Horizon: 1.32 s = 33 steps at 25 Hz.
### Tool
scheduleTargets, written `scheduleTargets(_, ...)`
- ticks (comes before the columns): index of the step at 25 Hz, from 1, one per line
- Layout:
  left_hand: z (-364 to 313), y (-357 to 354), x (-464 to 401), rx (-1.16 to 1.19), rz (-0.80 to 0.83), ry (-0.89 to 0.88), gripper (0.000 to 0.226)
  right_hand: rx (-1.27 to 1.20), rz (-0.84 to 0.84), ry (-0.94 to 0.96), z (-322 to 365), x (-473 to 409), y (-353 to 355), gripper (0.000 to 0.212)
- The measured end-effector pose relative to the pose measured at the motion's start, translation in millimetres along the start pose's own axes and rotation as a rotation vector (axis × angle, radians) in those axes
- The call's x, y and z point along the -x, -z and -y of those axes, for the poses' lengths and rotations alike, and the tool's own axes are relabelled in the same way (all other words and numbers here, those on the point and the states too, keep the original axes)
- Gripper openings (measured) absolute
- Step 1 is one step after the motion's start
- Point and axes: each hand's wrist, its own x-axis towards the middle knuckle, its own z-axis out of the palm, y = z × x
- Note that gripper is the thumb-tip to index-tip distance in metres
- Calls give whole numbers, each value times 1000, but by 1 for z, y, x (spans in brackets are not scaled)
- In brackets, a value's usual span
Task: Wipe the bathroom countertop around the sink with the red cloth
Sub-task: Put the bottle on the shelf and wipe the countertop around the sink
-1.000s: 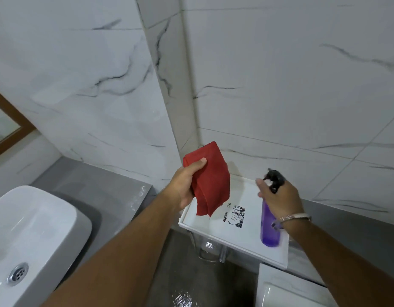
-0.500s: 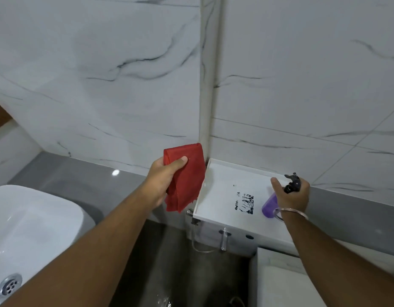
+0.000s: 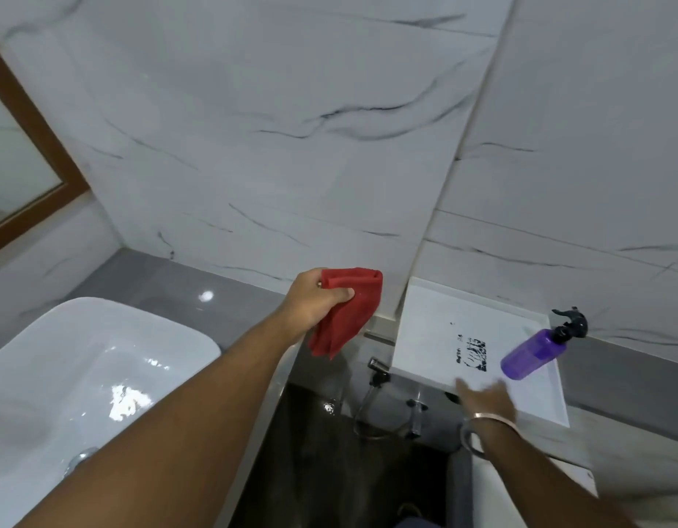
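Red cloth (image 3: pixel 343 316) sits bunched and folded in the left hand (image 3: pixel 312 299) near the middle of the frame, its upper edge rolled into a thick fold and the rest hanging down in loose, soft creases to a ragged lower corner. The fingers (image 3: pixel 343 293) of that hand are closed over the fold, clamped on the fabric, and the cloth hangs in the air above the right end of the grey table (image 3: pixel 170 287), close to the marble wall (image 3: pixel 291 146). Left of it, in the lower left of the frame, lies the white sink (image 3: pixel 82 360), glossy with wet highlights. The right hand (image 3: pixel 486 398), blurred, is at the lower right with fingers spread and holding nothing, at the near edge of a white tray (image 3: pixel 429 325). A purple spray bottle (image 3: pixel 535 352) stands on that tray just beyond the right hand, apart from it and well apart from the cloth.
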Motion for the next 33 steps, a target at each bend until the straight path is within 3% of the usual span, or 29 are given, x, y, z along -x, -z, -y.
scheduleTargets(2,2,14,1,-105,59,14,21,94,348,352,39,32,-34,74)
scheduleTargets(3,2,23,1,-141,110,33,19,81,496,505,64,44,-46,84)
scheduleTargets(5,3,43,1,-183,236,79,20,-7,744,641,109,54,-65,102)
scheduleTargets(6,6,57,-1,-181,278,93,23,-37,860,671,127,54,-75,95)
scheduleTargets(8,16,90,-5,-146,274,92,22,-23,990,724,149,48,-96,55)
scheduleTargets(10,28,126,-10,-257,189,50,12,71,915,840,163,40,-117,24)
scheduleTargets(11,36,144,-17,-428,126,12,9,118,848,915,169,35,-129,19)
scheduleTargets(14,58,173,-50,-1028,-46,-34,14,242,725,1190,195,19,-164,23)
scheduleTargets(17,79,175,-86,-1255,-157,26,22,459,492,1428,222,6,-197,27)
scheduleTargets(19,98,178,-99,-1237,-194,134,39,703,359,1482,226,-3,-223,34)
scheduleTargets(21,109,189,-95,-1160,-263,224,47,985,418,1529,215,-9,-248,40)
scheduleTargets(23,115,201,-75,-1137,-329,211,46,1097,501,1593,197,-10,-266,41)
scheduleTargets(25,120,211,-50,-1173,-377,147,46,1016,446,1648,192,-15,-276,45)
scheduleTargets(28,133,221,-23,-1255,-347,115,53,929,484,1761,195,-27,-292,73)
scheduleTargets(30,137,219,-24,-1234,-392,97,51,919,484,1843,198,-41,-301,76)
scheduleTargets(33,141,215,-31,-1209,-477,98,55,843,483,1635,192,-19,-321,71)
